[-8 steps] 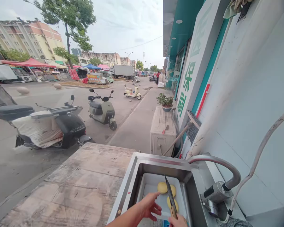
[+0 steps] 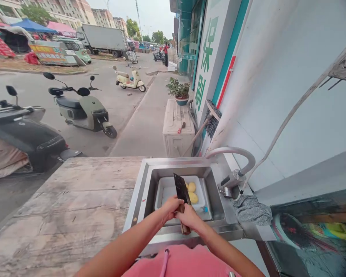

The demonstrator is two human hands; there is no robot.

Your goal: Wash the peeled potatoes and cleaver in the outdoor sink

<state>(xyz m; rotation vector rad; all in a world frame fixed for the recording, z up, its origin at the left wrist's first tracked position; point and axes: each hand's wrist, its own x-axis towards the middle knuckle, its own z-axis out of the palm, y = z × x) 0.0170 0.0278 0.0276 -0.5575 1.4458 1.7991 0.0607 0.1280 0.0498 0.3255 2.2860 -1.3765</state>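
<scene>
My right hand [image 2: 189,216] is closed around the brown wooden handle of a dark-bladed cleaver [image 2: 180,186]. My left hand [image 2: 172,205] also grips it, its fingers where the handle meets the blade. The blade points away from me, over a white tray [image 2: 163,192] inside the steel sink [image 2: 152,190]. Several peeled yellow potatoes [image 2: 193,197] lie in the tray, partly hidden behind the blade. A small blue item [image 2: 205,209] shows at the tray's near right corner.
A curved faucet [image 2: 233,179] stands on the sink's right side, with a grey cloth [image 2: 252,209] near it. Left of the sink is a worn wooden table [image 2: 83,204]. Beyond stand a white metal box [image 2: 177,134], a mop [image 2: 212,117] and parked scooters [image 2: 82,105].
My left hand has gone from open beside the cleaver to gripping it. The cleaver has turned to show its broad face. My view has tilted down and swung right.
</scene>
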